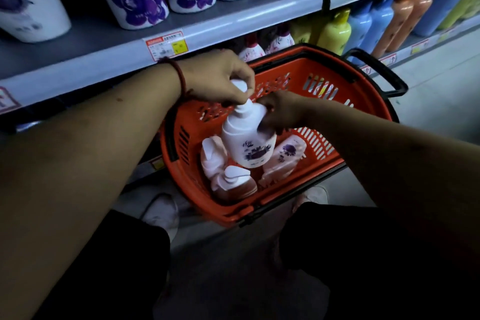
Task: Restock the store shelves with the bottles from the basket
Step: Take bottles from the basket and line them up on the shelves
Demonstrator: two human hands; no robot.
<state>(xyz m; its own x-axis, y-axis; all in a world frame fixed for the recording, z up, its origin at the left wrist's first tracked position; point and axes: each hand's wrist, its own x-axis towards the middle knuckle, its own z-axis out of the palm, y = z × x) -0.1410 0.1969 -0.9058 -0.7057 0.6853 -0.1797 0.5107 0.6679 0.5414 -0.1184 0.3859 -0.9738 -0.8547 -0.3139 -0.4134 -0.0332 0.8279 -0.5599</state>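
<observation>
Both hands on 1 white pump bottle (248,141) over the orange basket (181,153): left hand (217,76) pinches its pump, right hand (281,112) fingers wrap its shoulder.

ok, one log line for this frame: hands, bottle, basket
left hand: grips pump top | right hand: holds shoulder | white bottle: lifted above orange basket | pink bottles: remain inside | shelf: not yet reached

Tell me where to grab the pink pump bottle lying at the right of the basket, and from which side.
Take the pink pump bottle around its broad body, reaching down from above. It lies on its side, label up, with the top of the basket open. The pump end looks to point toward the near rim, so it offers a poorer grip. The left hand and right hand are both on the white bottle.
</observation>
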